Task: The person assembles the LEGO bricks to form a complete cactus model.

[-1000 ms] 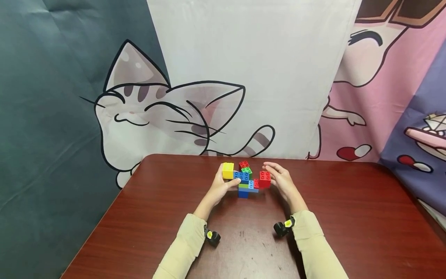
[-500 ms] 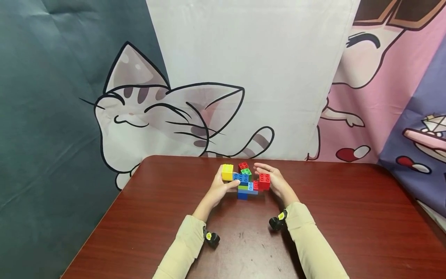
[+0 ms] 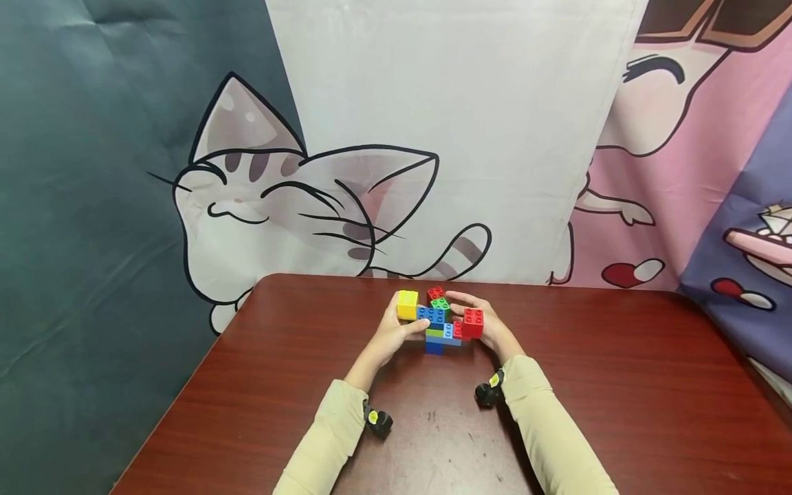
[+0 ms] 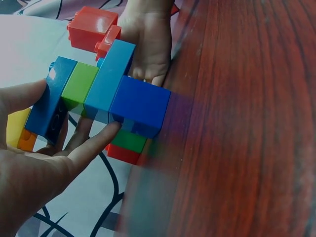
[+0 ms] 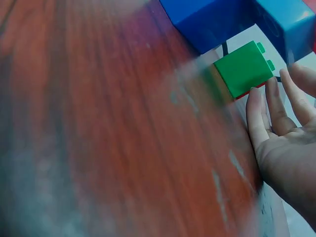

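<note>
In the head view my left hand (image 3: 388, 331) holds a structure of toy building bricks, with the thumb on its blue brick (image 3: 431, 315). The left wrist view shows that thumb and the fingers pinching the structure around a lime green brick (image 4: 80, 85). A yellow brick (image 3: 407, 304) sits at its left and a large red brick (image 3: 473, 323) at its right. A dark blue brick (image 4: 140, 106) is at its bottom. My right hand (image 3: 489, 326) is behind the large red brick, fingers extended. Its fingertips are at a green brick (image 5: 245, 69); whether they touch it, I cannot tell.
A small red brick (image 3: 436, 293) lies just behind the green one; whether these two join the structure is unclear. The brown wooden table (image 3: 297, 385) extends to both sides. A cloth backdrop with a cartoon cat (image 3: 272, 206) hangs behind its far edge.
My right hand has moved left and inward, from beside the large red brick to behind it, near the green brick. The left hand and the structure stay nearly where they were.
</note>
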A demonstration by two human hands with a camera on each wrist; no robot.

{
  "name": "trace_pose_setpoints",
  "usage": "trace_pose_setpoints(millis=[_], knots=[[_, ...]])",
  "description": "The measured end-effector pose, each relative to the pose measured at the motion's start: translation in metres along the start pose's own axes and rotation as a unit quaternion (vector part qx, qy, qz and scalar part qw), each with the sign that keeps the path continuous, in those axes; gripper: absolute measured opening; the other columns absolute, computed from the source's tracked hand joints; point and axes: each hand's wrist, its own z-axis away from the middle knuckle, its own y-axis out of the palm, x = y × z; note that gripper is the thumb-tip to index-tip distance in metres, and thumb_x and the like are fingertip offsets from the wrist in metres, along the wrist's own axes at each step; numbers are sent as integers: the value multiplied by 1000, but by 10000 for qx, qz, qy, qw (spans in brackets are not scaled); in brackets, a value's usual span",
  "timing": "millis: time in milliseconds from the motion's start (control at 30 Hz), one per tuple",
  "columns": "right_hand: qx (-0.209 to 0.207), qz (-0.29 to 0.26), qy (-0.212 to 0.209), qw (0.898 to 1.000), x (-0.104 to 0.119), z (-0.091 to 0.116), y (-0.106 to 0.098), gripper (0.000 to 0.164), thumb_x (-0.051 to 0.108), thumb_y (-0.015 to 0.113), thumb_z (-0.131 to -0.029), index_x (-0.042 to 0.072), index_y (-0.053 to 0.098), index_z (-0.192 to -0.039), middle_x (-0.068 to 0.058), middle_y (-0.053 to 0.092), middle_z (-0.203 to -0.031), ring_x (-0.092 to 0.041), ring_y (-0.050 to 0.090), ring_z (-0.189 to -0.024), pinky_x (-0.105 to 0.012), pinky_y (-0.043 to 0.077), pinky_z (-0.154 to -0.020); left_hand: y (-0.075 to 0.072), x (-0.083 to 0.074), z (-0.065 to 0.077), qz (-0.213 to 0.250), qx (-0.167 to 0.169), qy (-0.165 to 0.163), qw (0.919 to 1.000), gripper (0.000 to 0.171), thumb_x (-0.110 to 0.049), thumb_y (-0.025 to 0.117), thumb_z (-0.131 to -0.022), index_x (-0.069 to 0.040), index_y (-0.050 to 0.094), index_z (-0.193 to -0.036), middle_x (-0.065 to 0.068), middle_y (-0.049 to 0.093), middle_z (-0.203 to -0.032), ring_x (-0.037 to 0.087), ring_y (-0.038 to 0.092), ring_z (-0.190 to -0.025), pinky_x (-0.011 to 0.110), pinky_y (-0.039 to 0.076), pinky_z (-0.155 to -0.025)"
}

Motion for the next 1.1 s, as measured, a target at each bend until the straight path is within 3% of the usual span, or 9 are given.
trace_pose_setpoints(millis=[300, 567, 767, 1100], knots=[[167, 625, -128, 9978, 3, -4, 0, 57, 14, 55, -95, 3, 37, -148, -27, 38, -150, -27, 58, -118, -25, 55, -90, 1, -1, 1, 21, -56, -57, 10000, 61, -4, 67, -89, -11, 33, -139, 17, 51, -114, 18, 63, -94, 53, 55, -89], [319, 1477, -479, 9874, 4, -8, 2, 57, 9, 59, -92, -2, 40, -145, -29, 45, -143, -39, 50, -125, -32, 48, -99, 3, -2, 1, 125, 23, -80, 9999, 61, -4, 66, -89, -11, 32, -139, 17, 50, -115, 18, 63, -95, 54, 54, -91], [323, 1511, -489, 9868, 5, -7, 4, 55, 6, 57, -93, -3, 41, -144, -31, 47, -141, -40, 49, -124, -27, 51, -93, 1, 0, 0, 137, 7, -40, 9999, 59, -3, 66, -89, -9, 33, -138, 15, 51, -113, 17, 63, -92, 55, 54, -90], [93, 1545, -442, 9870, -18, -25, -6, 61, 25, 65, -91, 3, 44, -143, -27, 49, -138, -33, 52, -120, -30, 51, -92, 1, -3, 2, 60, -20, -61, 10000, 61, -4, 66, -89, -11, 32, -139, 18, 50, -116, 20, 64, -96, 55, 54, -90]])
